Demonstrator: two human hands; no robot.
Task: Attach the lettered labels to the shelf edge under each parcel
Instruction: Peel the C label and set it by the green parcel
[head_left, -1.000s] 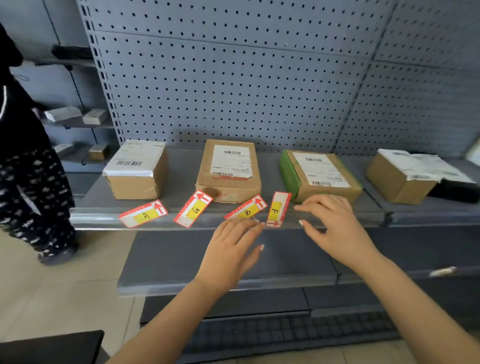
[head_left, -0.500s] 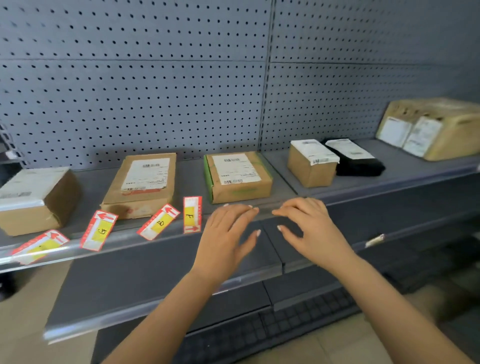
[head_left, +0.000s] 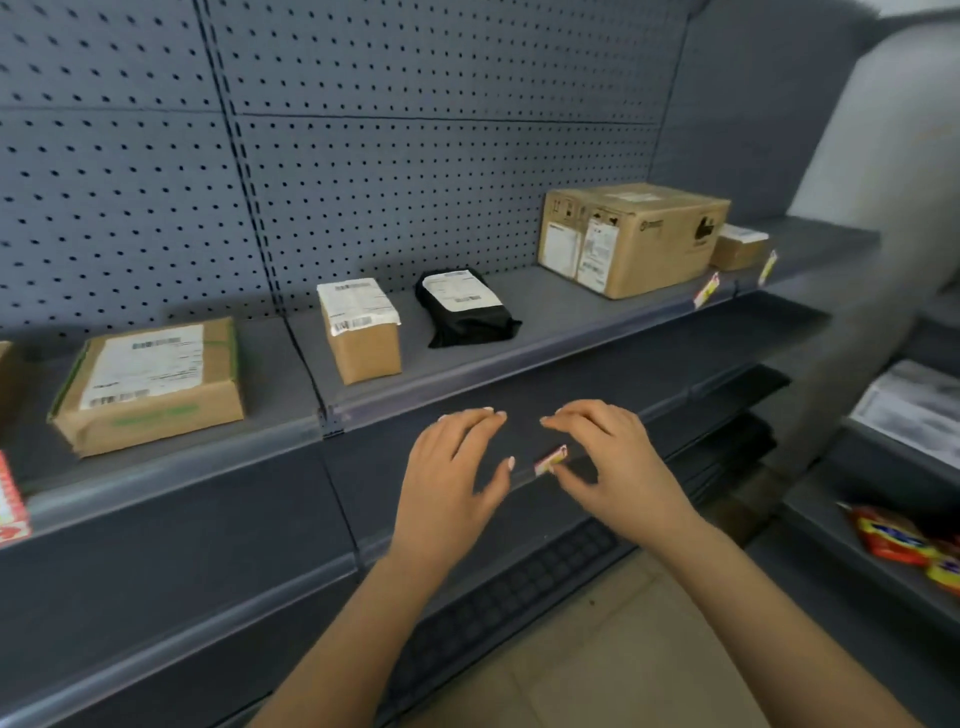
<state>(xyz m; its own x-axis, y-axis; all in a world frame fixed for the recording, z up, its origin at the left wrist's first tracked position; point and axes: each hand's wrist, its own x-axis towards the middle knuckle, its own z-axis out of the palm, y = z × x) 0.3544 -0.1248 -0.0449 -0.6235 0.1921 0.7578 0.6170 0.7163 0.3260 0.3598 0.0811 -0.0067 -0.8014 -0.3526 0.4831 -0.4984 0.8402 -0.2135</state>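
Both bare forearms (head_left: 353, 623) reach forward side by side; the bare left hand (head_left: 452, 467) hovers palm down, fingers (head_left: 470, 418) loosely straight; the bare right hand (head_left: 608, 457) matches it, fingers slightly bent, thumb spread; the hands are near, not touching.

This looks like a shop used for parcel pick-up. A grey metal shelf (head_left: 524, 332) with a perforated back panel (head_left: 415, 166) and a clear ticket strip (head_left: 467, 385) along its front edge holds cardboard parcels (head_left: 363, 353) and a black mailer bag (head_left: 467, 325), each bearing a printed shipping label. Bright snack packets (head_left: 889, 541) lie on a neighbouring shelf (head_left: 821, 488).
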